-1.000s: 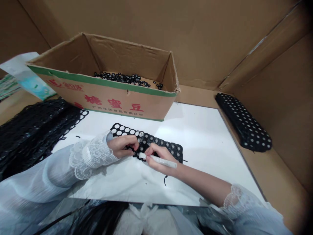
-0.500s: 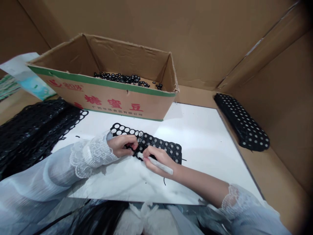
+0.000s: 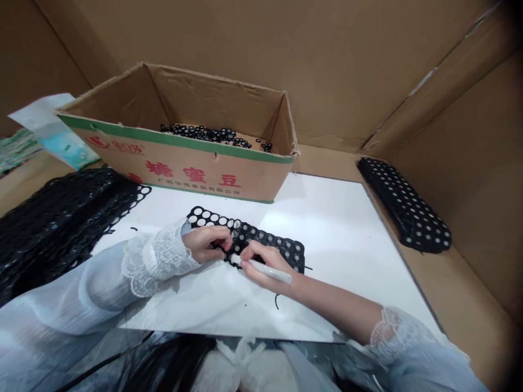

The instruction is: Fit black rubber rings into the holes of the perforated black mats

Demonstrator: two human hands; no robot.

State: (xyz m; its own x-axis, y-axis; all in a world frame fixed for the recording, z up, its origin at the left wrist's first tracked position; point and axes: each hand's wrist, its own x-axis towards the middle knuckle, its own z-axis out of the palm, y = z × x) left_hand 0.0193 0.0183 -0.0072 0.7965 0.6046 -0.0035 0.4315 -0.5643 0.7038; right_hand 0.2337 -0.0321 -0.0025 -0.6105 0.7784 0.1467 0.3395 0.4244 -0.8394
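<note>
A black perforated sheet (image 3: pixel 272 239) lies on the white board, with rows of round holes. The holes at its left end are open and white shows through; those to the right hold small dark rings with pale centres. Over its middle, my left hand (image 3: pixel 210 242) is closed, thumb and fingers pinching around the near edge; whatever is between the fingertips is hidden. My right hand (image 3: pixel 267 264) grips a white pen-like tool (image 3: pixel 272 272) whose tip touches the sheet's near edge, close to my left fingertips.
Behind the sheet stands an open cardboard box (image 3: pixel 192 174) holding many loose black rings (image 3: pixel 212 134). A pile of black perforated sheets (image 3: pixel 53 218) lies at the left. On the right is a stack of filled sheets (image 3: pixel 404 204). Black scraps (image 3: pixel 277 301) dot the white board (image 3: pixel 339 272).
The view has shifted slightly. Both hands keep nearly the same places on the sheet, and the white tool's tip remains at its near edge.
</note>
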